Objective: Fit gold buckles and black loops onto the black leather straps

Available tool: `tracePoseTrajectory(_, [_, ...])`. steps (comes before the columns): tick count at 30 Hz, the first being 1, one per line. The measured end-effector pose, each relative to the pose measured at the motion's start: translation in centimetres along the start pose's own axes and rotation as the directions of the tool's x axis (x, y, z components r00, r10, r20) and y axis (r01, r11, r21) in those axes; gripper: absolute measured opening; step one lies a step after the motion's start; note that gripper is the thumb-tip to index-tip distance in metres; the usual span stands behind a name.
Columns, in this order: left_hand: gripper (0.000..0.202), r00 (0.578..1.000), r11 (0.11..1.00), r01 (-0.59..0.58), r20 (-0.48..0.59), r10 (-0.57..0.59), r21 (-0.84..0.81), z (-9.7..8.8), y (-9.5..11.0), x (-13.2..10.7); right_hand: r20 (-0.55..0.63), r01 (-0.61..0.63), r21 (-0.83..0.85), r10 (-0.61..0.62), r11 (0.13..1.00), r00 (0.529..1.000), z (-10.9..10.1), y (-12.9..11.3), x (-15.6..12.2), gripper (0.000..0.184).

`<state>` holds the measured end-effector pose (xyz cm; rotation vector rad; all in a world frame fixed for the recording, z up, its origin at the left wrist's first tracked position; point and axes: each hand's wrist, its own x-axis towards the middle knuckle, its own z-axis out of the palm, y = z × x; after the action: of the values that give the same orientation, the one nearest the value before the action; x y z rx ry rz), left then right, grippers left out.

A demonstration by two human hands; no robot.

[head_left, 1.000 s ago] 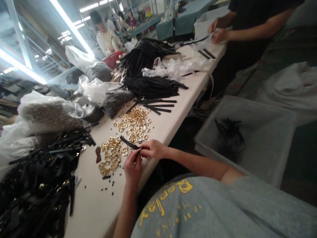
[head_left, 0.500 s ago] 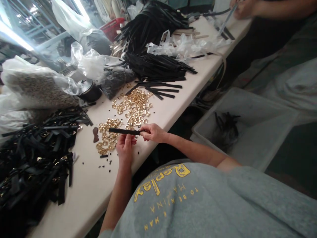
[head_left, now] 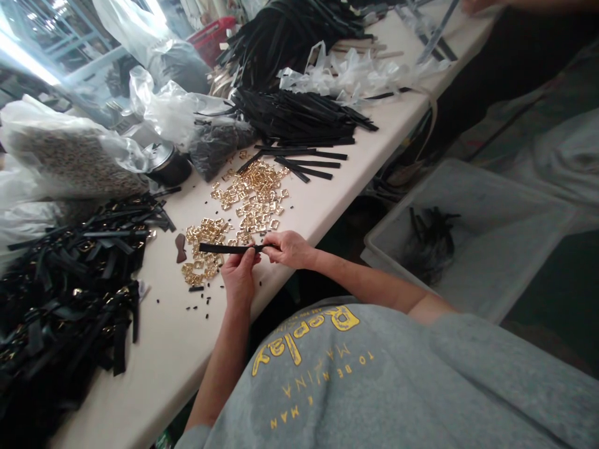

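Note:
A flat black strap (head_left: 221,248) is stretched level between my two hands, its free end pointing left over the table. My left hand (head_left: 239,274) pinches it from below, thumb on top near its right part. The fingers of my right hand (head_left: 291,251) are closed on the strap's right end; whether a buckle is there too is hidden. Just behind my hands lie gold buckles (head_left: 259,184) in a loose heap, and a smaller group of gold buckles (head_left: 206,234) is beneath the strap's free end. A brown bow-shaped piece (head_left: 180,247) rests to the left.
Finished-looking black straps with buckles (head_left: 88,280) pile up at the left. Further back are loose black straps (head_left: 299,118), a black tin (head_left: 169,167) and plastic bags (head_left: 60,143). A clear bin (head_left: 402,268) stands right of the table. Another person's hand (head_left: 477,6) shows at top right.
My left hand has moved up and now pinches the strap with its thumb over it. The strap has shifted slightly left. The other person's hand has moved toward the top edge.

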<state>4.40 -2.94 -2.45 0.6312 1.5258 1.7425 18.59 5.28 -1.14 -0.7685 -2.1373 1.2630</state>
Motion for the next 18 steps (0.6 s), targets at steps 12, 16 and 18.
tracePoseTrajectory(12, [0.029,0.991,0.994,-0.04,0.133,0.026,0.101,-1.0,-0.3,0.2,0.087,0.013,0.106,-0.023,0.994,0.996,-0.7,-0.1,0.1,0.012])
tracePoseTrajectory(16, [0.035,0.975,0.992,-0.064,0.219,0.039,0.106,-1.3,-0.2,-0.1,0.179,-0.049,0.267,0.001,0.962,0.984,-1.0,0.5,0.3,0.012])
tracePoseTrajectory(18, [0.036,0.967,0.991,-0.06,0.252,0.029,0.116,-1.3,-0.1,-0.1,0.219,-0.072,0.306,0.003,0.949,0.976,-1.2,0.7,0.4,0.012])
